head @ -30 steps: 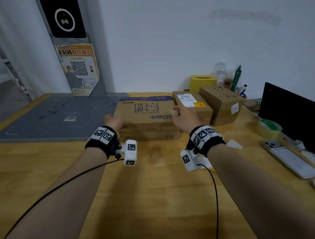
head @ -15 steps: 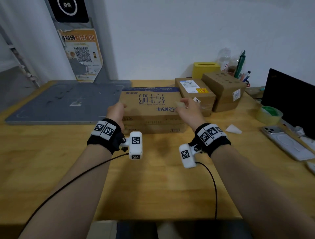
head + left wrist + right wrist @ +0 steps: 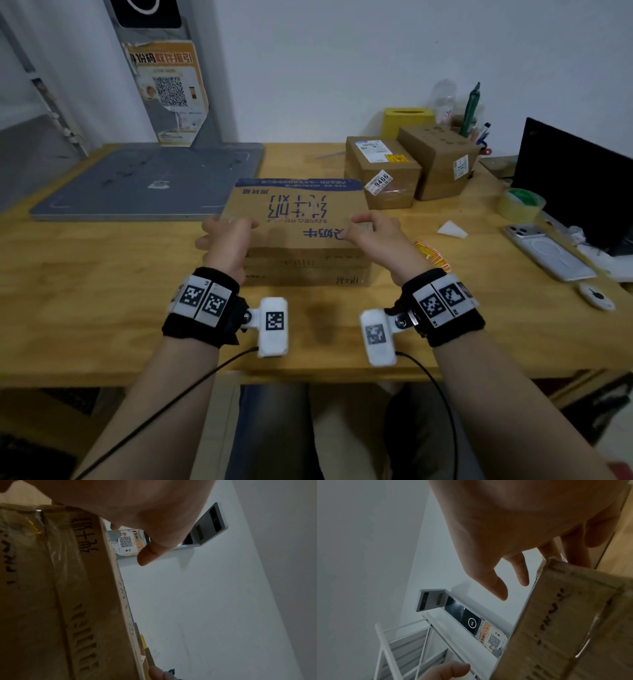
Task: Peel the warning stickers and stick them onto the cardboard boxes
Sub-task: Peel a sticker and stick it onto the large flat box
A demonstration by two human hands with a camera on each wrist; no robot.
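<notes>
Fingers: those of the left hand (image 3: 224, 236) curl over the near left corner of the large cardboard box (image 3: 294, 219), thumb on top, holding its edge; the fingers of the right hand (image 3: 375, 233) hang spread and relaxed above the near right corner, and whether they touch the cardboard cannot be told.

Surface: pale wooden desk (image 3: 85, 274), grain running side to side, near edge visible with the person's lap below.

Far left: white shelving against the wall, partly in view. Next, a grey flat platform (image 3: 147, 178) lying on the desk, with a grey upright post (image 3: 164, 68) rising from its back edge; the post carries a dark screen and a torn orange notice with a square code (image 3: 168, 92).

Centre: large cardboard box, flat on the desk, blue print on top, taped seam on the near side.

Right of centre: two smaller cardboard boxes (image 3: 380, 174) (image 3: 438, 157) side by side, both labelled, the left one bearing a yellow warning sticker (image 3: 397, 158). Behind them a yellow box (image 3: 406, 120) and a cluster of pens. Sheet of yellow-orange stickers (image 3: 433, 257) on the desk, just beside the right wrist. White paper scrap (image 3: 452, 229).

Far right: roll of tape (image 3: 520, 204), phone (image 3: 544, 250), black screen (image 3: 575, 192), small white oval item (image 3: 594, 296).

Room: plain white wall behind.
</notes>
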